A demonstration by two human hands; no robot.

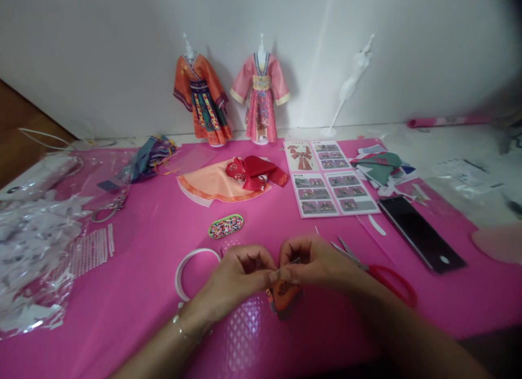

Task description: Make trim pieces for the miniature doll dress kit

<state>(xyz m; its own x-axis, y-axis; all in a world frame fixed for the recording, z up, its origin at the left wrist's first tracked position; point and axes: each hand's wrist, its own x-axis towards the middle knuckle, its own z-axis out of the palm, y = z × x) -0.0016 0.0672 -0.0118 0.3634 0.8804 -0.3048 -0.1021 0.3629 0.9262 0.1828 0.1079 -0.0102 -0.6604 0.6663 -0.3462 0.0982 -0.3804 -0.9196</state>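
Both hands meet near the middle of the pink mat. Between thumb and fingers, my left hand (pixel 248 267) pinches the upper edge of a small orange fabric piece (pixel 284 296) with a dark pattern. Right beside it, my right hand (pixel 306 262) pinches the same edge, the two thumbs nearly touching. The cloth hangs below the fingertips; its top part is hidden by them. A white tape roll (pixel 179 275) lies just left of my left hand, partly covered by it. Red-handled scissors (pixel 391 281) lie beyond my right forearm, blades partly open.
An oval tray of colourful beads (pixel 226 227), a peach and red garment (pixel 220 180), an instruction sheet (pixel 332 180) and a phone (pixel 422 235) lie around. Behind stand two dressed doll forms (pixel 202 96) and a bare, leaning white form (pixel 354 74). Plastic bags (pixel 35 248) fill the left.
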